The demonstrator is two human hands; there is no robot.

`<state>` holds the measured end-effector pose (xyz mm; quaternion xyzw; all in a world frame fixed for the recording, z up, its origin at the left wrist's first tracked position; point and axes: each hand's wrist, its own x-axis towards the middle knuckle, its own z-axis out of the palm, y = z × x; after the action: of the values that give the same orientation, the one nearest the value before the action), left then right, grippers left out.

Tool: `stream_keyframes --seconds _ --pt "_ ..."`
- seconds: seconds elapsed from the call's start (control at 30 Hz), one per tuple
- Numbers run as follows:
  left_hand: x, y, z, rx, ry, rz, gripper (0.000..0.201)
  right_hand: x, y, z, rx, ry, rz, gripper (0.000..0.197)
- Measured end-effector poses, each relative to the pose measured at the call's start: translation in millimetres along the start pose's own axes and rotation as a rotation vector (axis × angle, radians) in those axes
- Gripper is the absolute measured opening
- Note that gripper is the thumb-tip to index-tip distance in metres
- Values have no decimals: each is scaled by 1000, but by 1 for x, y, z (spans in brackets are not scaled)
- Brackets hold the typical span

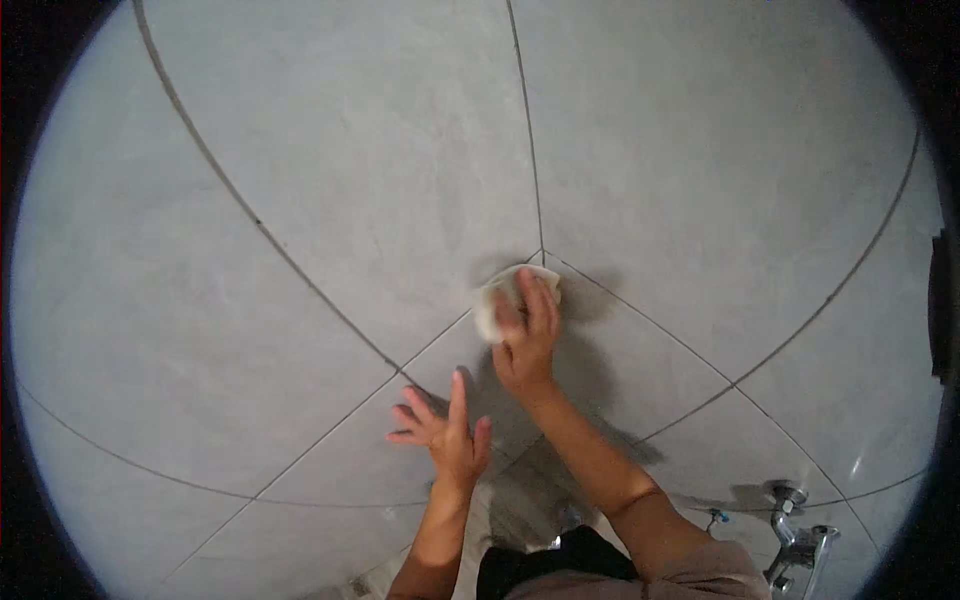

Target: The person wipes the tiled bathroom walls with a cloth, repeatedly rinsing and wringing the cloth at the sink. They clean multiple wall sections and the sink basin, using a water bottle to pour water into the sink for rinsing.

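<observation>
My right hand (525, 335) presses a pale cream cloth (488, 310) against the grey tiled wall, right by the corner where the grout lines meet. Its fingers are bent over the cloth and somewhat blurred, and they hide part of it. Lower and to the left, my left hand (452, 435) is held with the fingers spread and nothing in it. It is nearest to the left tiled wall (330, 420); whether it touches the tiles I cannot tell.
At the lower right, a chrome mixer tap (797, 540) sticks out from the wall, with a small valve (717, 519) beside it. A dark object (939, 305) shows at the right rim. Dark grout lines cross the large grey tiles.
</observation>
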<state>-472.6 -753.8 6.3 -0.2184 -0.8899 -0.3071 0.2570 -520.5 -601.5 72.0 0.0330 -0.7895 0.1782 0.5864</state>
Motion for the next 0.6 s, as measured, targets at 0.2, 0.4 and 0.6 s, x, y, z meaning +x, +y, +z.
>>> stream_keyframes --seconds 0.2,0.4,0.6 --pt "-30 -36 37 182 92 119 50 39 8 0 -511 67 -124 37" --pt "-70 -71 83 353 135 242 59 -74 43 -15 -808 -136 -40 36" --pt "-130 -111 134 340 168 222 56 -262 91 -2 -858 -199 -90 33"
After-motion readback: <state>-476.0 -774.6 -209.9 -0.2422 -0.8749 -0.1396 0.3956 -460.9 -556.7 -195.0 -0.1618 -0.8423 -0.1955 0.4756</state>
